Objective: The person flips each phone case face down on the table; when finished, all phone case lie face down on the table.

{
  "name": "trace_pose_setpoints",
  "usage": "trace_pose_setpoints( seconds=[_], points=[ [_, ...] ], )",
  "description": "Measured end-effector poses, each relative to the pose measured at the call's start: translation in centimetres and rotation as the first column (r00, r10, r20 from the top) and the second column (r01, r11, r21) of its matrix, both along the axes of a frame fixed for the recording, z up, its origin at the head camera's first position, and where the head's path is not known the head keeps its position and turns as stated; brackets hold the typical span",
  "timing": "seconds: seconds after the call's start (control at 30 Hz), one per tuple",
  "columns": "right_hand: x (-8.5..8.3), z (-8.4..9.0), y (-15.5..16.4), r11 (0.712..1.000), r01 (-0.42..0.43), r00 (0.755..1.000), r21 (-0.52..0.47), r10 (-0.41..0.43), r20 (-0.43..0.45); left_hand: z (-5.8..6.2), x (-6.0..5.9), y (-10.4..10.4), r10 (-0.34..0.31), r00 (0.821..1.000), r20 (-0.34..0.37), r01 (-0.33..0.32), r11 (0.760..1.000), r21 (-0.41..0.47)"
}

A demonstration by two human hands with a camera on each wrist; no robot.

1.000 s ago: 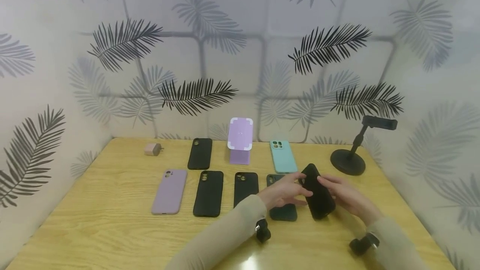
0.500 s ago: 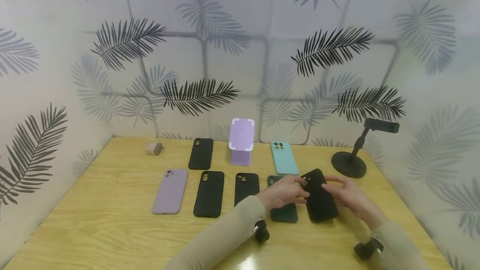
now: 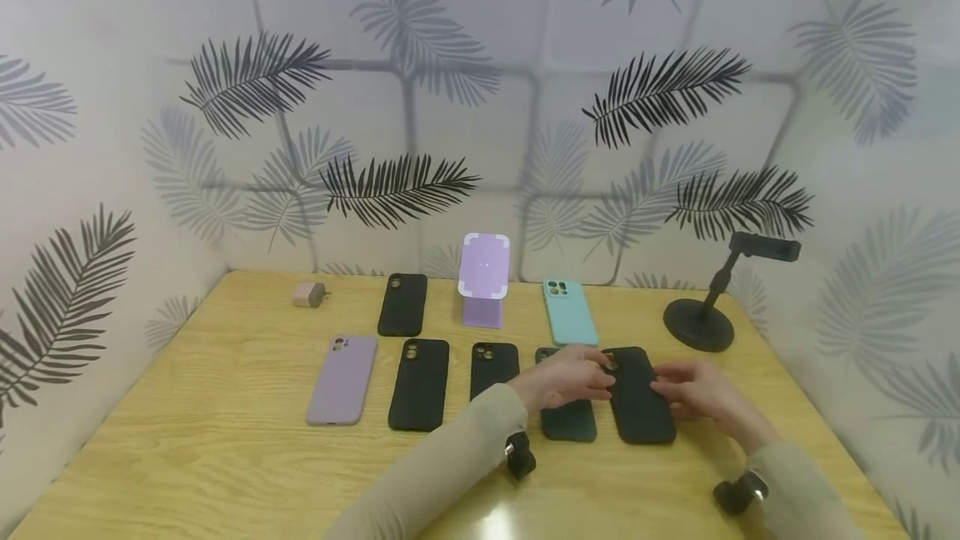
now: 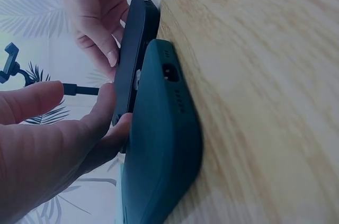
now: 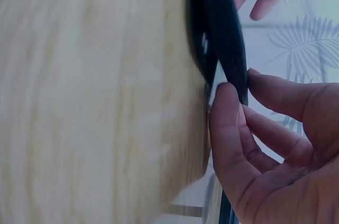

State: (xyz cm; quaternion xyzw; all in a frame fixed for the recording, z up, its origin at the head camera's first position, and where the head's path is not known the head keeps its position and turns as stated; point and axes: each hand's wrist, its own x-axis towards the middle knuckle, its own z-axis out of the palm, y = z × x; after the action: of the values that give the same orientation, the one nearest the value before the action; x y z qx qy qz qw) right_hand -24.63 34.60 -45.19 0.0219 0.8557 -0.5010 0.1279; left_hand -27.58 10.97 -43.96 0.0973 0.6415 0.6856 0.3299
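A black phone case (image 3: 642, 398) lies at the right end of the front row, camera cutout toward the wall. At its right edge my right hand (image 3: 701, 397) pinches it; in the right wrist view the thumb is on one face and a fingertip (image 5: 226, 97) under the rim, that edge slightly off the table. My left hand (image 3: 566, 377) reaches over a dark green phone case (image 3: 568, 423), its fingers loosely extended at the black case's upper left side. In the left wrist view the green case (image 4: 159, 123) stands nearest, beside the black case (image 4: 139, 38).
Left along the row lie two black cases (image 3: 418, 386) (image 3: 493, 369) and a lilac case (image 3: 342, 382). Behind are a charger plug (image 3: 308, 295), another black case (image 3: 402, 305), a purple stand (image 3: 483, 273), a turquoise case (image 3: 572, 315) and a black phone holder (image 3: 699, 323).
The black case has gone from tilted up between both hands to lying nearly flat beside the green case. My right hand has shifted slightly right and down; the left stays almost in place.
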Motion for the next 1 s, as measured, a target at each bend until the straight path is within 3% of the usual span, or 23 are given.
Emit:
trace_pose_setpoints(
  seconds=[0.13, 0.33, 0.43, 0.57, 0.73, 0.83, 1.0],
  points=[
    [0.0, 0.1, 0.1, 0.999, -0.017, 1.000, 0.038, 0.017, 0.008, 0.0, -0.1, -0.1, -0.001, 1.000, 0.010, 0.001, 1.000, -0.003],
    [-0.2, 0.1, 0.4, 0.998, -0.067, 0.998, 0.012, 0.067, 0.004, -0.1, -0.6, -0.7, -0.011, 1.000, -0.005, 0.011, 1.000, 0.016],
    [-0.4, 0.1, 0.5, 0.997, -0.072, 0.997, 0.006, 0.072, -0.017, -0.1, -1.0, -1.5, -0.026, 0.999, -0.028, 0.027, 0.999, 0.041],
    [-0.9, 0.3, 0.1, 0.997, -0.073, 0.994, 0.002, 0.072, -0.077, 0.4, -1.3, -2.7, -0.055, 0.995, -0.082, 0.056, 0.998, 0.009],
    [-1.5, 0.7, -1.4, 0.991, -0.135, 0.980, -0.010, 0.132, -0.146, 0.9, -1.4, -4.4, -0.121, 0.973, -0.195, 0.109, 0.991, -0.076],
    [-1.7, 0.9, -2.7, 0.980, -0.192, 0.973, -0.050, 0.183, -0.143, 1.2, -1.3, -5.6, -0.148, 0.953, -0.265, 0.122, 0.986, -0.110],
    [-1.6, 1.5, -4.8, 0.959, -0.281, 0.953, -0.028, 0.275, -0.127, 1.6, -1.0, -7.6, -0.162, 0.929, -0.333, 0.119, 0.982, -0.146]
  ],
)
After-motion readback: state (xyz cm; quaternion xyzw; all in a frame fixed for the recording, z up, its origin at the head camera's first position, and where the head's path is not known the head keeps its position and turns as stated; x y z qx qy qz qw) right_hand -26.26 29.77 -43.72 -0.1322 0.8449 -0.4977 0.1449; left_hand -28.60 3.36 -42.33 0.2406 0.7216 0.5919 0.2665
